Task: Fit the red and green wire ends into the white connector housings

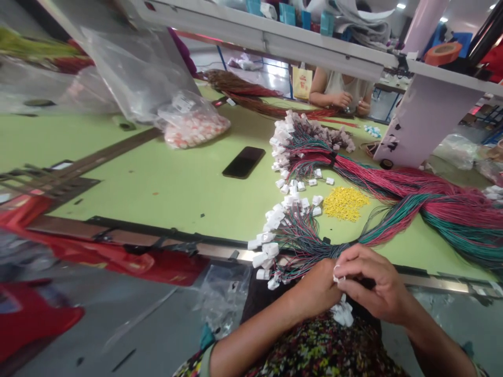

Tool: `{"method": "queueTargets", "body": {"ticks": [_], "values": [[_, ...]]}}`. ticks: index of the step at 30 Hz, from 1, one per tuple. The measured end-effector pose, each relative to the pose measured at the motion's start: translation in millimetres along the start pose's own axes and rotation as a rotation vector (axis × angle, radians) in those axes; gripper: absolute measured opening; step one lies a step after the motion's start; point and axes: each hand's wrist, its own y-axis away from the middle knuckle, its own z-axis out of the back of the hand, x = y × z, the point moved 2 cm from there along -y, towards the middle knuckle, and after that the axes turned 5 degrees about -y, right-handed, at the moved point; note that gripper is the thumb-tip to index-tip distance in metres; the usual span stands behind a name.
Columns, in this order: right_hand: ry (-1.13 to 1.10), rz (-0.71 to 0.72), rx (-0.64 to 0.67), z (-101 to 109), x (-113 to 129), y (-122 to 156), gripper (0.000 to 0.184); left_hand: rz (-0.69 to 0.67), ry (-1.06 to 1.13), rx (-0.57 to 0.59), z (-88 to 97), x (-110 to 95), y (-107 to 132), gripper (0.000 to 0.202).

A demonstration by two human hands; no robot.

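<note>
My left hand [319, 288] and my right hand [375, 280] meet close to my lap at the table's front edge. Both are closed, pinching a small white connector [337, 274] between their fingertips. Thin red, green and blue wires [314, 256] run from my hands up onto the green table [176, 183]. More white connectors [342, 313] hang below my hands. A heap of wired white connectors [288, 207] lies just beyond, beside a small pile of yellow pieces [346, 202].
A thick red and green wire bundle [432, 204] sweeps to the right. A black phone [244, 162] lies mid-table, a clear bag of parts [194, 125] behind it. Another person [341, 94] works across the table. A white post [420, 120] holds an overhead shelf.
</note>
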Motion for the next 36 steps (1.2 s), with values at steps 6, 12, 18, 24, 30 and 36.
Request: {"method": "queueTargets", "body": {"ticks": [6, 12, 18, 24, 30, 36], "values": [[0.006, -0.056, -0.334, 3, -25, 13, 0.016, 0.137, 0.347, -0.169, 2.2, 7, 4, 0.042], [-0.047, -0.207, -0.206, 15, -45, -3, 0.014, 0.25, 0.468, -0.233, 4.1, 16, 6, 0.025], [0.421, -0.325, -0.091, 29, -106, -46, 0.007, 0.304, 0.496, -0.291, 7.0, 21, 8, 0.025], [0.528, -0.335, -0.025, 21, -125, -66, 0.013, 0.332, 0.532, -0.285, 6.2, 23, 9, 0.032], [0.482, -0.249, -0.005, 18, -102, -57, 0.014, 0.311, 0.572, -0.352, 8.3, 19, 8, 0.036], [0.352, 0.008, -0.065, 10, -59, -26, 0.009, 0.275, 0.64, -0.422, 13.1, 9, 6, 0.035]]}}
